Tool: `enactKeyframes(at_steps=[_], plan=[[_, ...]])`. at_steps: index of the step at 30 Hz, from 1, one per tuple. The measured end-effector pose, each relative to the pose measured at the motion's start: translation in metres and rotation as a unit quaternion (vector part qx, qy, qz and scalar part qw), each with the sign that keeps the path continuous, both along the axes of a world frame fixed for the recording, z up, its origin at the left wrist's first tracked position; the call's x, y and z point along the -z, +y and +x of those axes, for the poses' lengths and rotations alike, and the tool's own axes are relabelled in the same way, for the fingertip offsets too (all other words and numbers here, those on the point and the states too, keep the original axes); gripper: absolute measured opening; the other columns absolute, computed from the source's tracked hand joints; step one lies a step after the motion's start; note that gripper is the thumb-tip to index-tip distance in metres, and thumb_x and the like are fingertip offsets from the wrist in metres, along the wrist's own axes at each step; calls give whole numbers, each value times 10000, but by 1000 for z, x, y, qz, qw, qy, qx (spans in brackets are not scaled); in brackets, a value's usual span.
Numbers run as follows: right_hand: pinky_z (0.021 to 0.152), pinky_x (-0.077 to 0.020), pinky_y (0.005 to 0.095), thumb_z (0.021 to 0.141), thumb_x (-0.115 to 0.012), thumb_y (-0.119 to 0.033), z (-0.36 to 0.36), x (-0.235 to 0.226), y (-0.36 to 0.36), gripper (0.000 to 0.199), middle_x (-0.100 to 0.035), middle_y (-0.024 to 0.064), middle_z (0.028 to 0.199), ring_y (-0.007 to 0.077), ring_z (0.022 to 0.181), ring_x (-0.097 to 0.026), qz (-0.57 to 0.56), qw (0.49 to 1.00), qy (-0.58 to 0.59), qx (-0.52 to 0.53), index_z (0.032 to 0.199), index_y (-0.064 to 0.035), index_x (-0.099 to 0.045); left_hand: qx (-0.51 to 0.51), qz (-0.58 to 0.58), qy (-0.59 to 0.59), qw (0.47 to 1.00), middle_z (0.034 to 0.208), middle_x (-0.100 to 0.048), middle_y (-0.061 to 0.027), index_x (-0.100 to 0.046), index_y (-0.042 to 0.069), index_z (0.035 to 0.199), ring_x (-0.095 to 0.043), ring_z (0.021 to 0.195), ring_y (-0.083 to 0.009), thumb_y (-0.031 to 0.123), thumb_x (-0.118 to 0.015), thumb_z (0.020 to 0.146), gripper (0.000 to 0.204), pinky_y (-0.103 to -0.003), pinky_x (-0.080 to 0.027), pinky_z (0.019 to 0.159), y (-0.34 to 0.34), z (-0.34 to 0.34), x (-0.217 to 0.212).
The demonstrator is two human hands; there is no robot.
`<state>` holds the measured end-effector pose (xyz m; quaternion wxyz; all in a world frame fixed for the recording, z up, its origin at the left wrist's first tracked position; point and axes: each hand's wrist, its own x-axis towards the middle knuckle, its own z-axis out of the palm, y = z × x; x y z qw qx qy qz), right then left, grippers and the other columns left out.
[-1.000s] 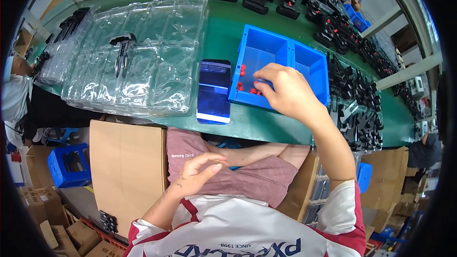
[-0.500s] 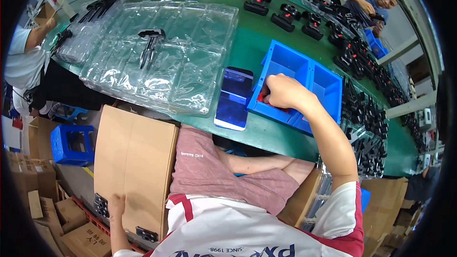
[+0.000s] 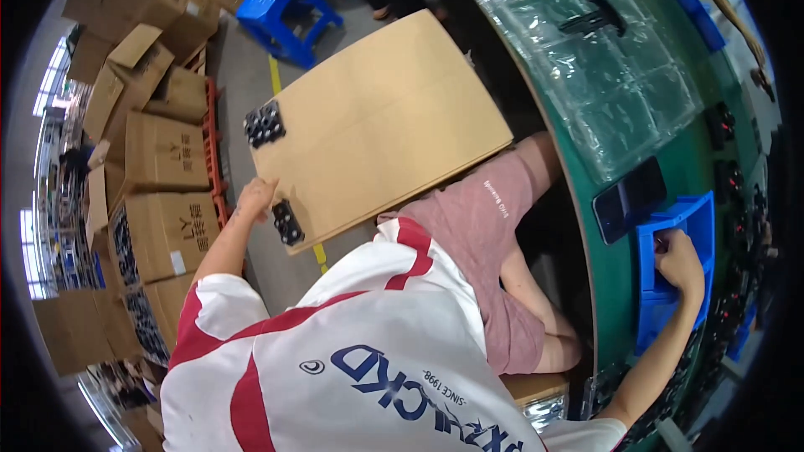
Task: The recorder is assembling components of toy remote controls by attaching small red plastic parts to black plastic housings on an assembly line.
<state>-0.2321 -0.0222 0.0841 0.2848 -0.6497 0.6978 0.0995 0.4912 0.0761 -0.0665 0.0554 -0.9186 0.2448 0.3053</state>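
Observation:
My left hand [image 3: 257, 198] is at the edge of a large flat cardboard box [image 3: 377, 117] on my left, fingers apart and seemingly empty. Close beside it a black plastic part [image 3: 287, 223] lies on the box corner. A cluster of black round-holed parts [image 3: 265, 124] lies at the other corner. My right hand [image 3: 680, 264] reaches into a blue divided bin [image 3: 646, 272] on the green table, fingers curled down. What they pinch is hidden by the hand and the bin wall.
A phone [image 3: 630, 201] lies on the green table [image 3: 578, 138] beside the bin. Beyond it, a clear plastic tray [image 3: 586, 59] holds a black handle-like part [image 3: 596, 21]. Blue stools [image 3: 285, 18] stand on the floor. Stacked cartons [image 3: 167, 151] line the left.
My view has swung to the left. The left hand has drawn away from the clustered parts toward the single black part. The right hand is still in the blue bin.

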Motion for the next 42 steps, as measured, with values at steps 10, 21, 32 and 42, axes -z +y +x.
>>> enactKeyframes(at_steps=[10,21,32,42], plan=[[585,-464,378,725,-596,-123,3,-3,7,181,-564,171,599,300,524,-518,-45,998,43,21,737,56,-626,84,-44,1,996,931,-654,-205,-497,-34,1098,-662,762,-313,260,-833,645,637,-406,-561,626,49,-6,54],[577,-436,314,861,-529,-61,-11,-24,33,145,-620,83,675,201,556,-517,-239,966,-45,91,865,23,-647,264,-289,171,904,1054,-627,-196,-424,-9,1376,-634,868,-300,89,-745,667,784,-325,-527,775,-56,-127,-52],[583,-422,263,801,-689,4,40,-30,90,90,-631,60,833,152,671,-534,-386,906,-168,44,890,-12,-683,75,-55,878,469,1173,-567,-287,-343,60,1441,-630,1026,-381,121,-668,737,778,-453,-526,875,-114,-376,-69],[545,-381,212,776,-716,40,90,10,145,131,-562,18,804,81,602,-448,-369,778,-375,343,886,-25,-691,151,-50,895,417,1265,-556,-257,-318,14,1454,-603,1114,-395,24,-546,853,643,-465,-521,919,-52,-482,-57]])
